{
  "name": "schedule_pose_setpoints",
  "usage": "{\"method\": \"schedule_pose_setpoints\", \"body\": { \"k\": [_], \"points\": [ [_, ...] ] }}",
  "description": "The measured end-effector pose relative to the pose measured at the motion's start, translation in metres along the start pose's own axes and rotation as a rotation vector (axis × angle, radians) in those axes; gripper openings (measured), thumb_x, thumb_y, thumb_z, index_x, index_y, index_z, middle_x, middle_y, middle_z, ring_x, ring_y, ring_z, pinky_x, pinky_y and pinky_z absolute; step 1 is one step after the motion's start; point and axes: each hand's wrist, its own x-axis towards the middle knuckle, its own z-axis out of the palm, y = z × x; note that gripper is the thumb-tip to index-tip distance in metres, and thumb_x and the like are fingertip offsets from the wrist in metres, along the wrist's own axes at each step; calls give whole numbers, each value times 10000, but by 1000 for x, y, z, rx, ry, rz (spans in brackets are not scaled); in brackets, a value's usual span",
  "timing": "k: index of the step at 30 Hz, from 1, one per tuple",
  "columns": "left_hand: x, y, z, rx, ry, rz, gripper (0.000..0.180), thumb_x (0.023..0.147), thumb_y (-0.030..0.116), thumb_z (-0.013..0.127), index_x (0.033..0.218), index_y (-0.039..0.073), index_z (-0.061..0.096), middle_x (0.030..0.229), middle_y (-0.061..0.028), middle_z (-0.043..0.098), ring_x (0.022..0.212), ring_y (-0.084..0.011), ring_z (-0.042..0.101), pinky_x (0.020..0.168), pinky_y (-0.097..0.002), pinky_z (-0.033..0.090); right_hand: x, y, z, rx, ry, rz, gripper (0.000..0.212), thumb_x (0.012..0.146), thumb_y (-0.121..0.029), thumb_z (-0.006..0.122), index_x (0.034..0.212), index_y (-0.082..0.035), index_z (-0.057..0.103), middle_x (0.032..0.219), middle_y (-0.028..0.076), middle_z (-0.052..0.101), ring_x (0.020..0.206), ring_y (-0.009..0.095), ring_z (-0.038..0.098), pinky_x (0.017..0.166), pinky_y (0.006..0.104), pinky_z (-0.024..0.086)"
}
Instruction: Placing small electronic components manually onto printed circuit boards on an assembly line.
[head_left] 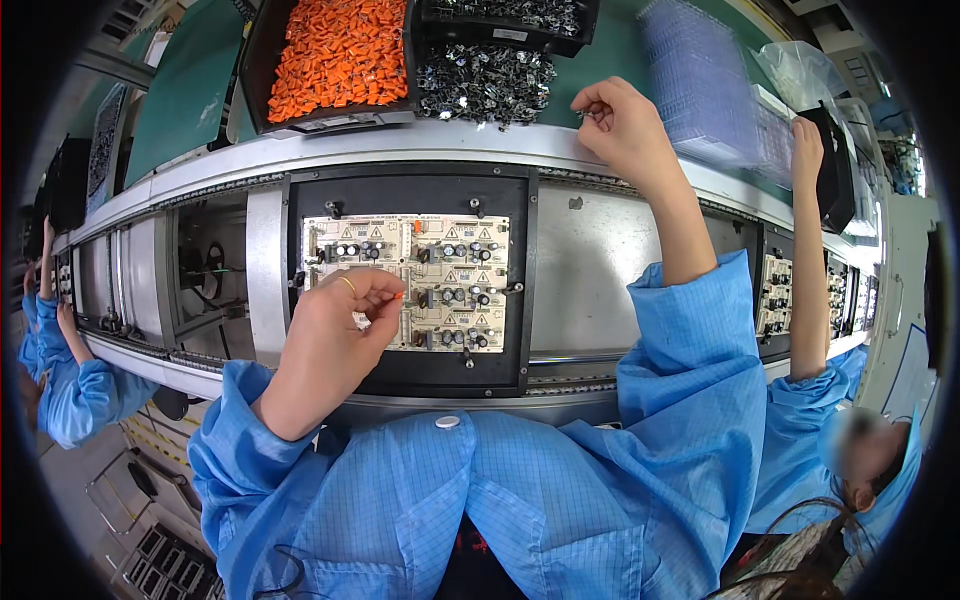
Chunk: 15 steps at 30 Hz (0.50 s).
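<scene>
A pale circuit board panel (440,285) with small black capacitors lies in a black carrier frame (525,300) on the conveyor. My left hand (335,335) hovers over the panel's lower left part, pinching a small orange component (397,295) between thumb and forefinger. My right hand (625,125) is raised at the far rail, fingers closed on a small dark metal part beside the tray of silver-black parts (485,75). A black bin of orange components (340,55) stands behind the conveyor.
The grey conveyor rail (600,250) runs left to right. Another board carrier (775,295) sits to the right, where a co-worker's arm (810,240) reaches up. A second person's blue sleeve (70,390) is at far left. Clear plastic trays (700,80) stand back right.
</scene>
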Motion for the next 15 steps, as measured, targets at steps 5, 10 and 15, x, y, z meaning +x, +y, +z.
{"method": "schedule_pose_setpoints", "body": {
  "k": [5, 10, 15],
  "points": [
    [1, 1, 3, 25, 26, 53, 156, 852, -52, 668, 1007, -42, 679, 860, -58, 674, 776, -97, 594, 727, -229, 501, 1, -1, 4, 10, 3, -37, 195, 789, 5, 667, 984, 9, 666, 880, 52, 570, 695, 136, 556, 700, 269, 501],
    [-3, 1, 7, 83, 62, 109, 160, 845, -31, 677, 1004, -34, 668, 891, -125, 664, 772, -189, 654, 702, -281, 541, -2, -23, 18, -148, 186, -283, 180, 803, -7, 686, 982, 4, 667, 905, 92, 628, 742, 201, 614, 704, 297, 518],
    [-2, -3, 11, 125, 100, 189, 160, 838, -24, 679, 997, -19, 656, 898, -159, 655, 758, -255, 678, 670, -319, 561, 2, -35, 31, 52, 68, -204, 191, 825, 3, 671, 1016, -14, 664, 902, 109, 665, 791, 225, 644, 708, 308, 527]
  ]
}}
